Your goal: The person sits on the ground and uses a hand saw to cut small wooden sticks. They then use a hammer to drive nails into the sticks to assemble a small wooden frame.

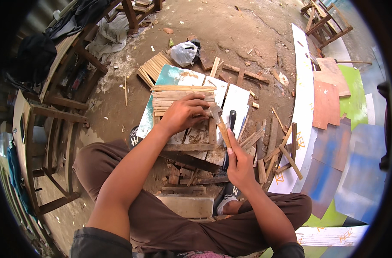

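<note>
A small wooden frame (213,131) with thin slats (178,95) laid side by side across its far part rests on white and teal boards (236,101) before me. My left hand (185,114) lies over the nearest slats, fingers bent and drawn together at their right end; whatever is between the fingertips is hidden. In my right hand (240,165) is a hammer (222,127), gripped by its wooden handle. Its metal head is close to my left fingertips, over the frame's right side. A black-handled tool (232,118) lies just right of the hammer.
Bundled slats (155,66) and a plastic bag (184,53) lie beyond the boards. Wood offcuts (273,146) are scattered at the right, near a long white panel (302,86) and painted sheets (329,163). Wooden furniture frames (54,112) stand at the left.
</note>
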Motion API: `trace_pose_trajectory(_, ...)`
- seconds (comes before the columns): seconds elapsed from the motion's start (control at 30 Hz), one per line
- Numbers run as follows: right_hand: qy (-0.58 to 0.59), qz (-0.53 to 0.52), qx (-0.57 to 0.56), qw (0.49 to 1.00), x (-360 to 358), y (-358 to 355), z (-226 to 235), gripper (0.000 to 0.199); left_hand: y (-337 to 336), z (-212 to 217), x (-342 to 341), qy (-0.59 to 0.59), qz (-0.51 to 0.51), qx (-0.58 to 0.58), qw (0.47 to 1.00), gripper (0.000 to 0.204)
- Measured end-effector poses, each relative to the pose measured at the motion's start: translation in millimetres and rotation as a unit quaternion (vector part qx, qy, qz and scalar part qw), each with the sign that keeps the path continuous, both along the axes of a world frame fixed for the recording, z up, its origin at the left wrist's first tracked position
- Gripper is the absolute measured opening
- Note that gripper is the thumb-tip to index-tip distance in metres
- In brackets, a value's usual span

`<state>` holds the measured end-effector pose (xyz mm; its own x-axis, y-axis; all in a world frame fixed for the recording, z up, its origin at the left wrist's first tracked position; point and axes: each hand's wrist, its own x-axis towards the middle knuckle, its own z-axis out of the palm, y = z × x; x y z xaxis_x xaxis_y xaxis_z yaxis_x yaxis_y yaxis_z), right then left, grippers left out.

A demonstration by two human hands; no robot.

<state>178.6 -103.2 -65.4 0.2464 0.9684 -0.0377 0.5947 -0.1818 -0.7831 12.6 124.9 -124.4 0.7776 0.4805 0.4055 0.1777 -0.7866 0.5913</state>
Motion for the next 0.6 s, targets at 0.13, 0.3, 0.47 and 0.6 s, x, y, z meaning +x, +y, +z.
trace_pose_trajectory(0.13,0.04,-0.013,0.037,0.998,0.3,-1.8,1.5,0.056,0.4,1.3,-0.5,0.013,0.001,0.001,1.0,0.014)
trace_pose_trajectory(0.3,0.043,-0.019,-0.019,0.999,0.5,-3.5,1.8,0.054,0.5,-0.8,0.5,0.007,0.003,0.003,1.0,0.014)
trace_pose_trajectory(0.47,0.049,-0.034,0.11,0.992,0.4,-7.4,4.5,0.056,1.6,-3.7,-1.2,-0.004,-0.007,-0.005,1.0,0.012)
trace_pose_trajectory(0.6,-0.009,-0.005,0.104,0.995,-0.8,-1.9,4.9,0.056,3.4,-3.8,-0.1,0.003,-0.007,-0.023,1.0,0.013)
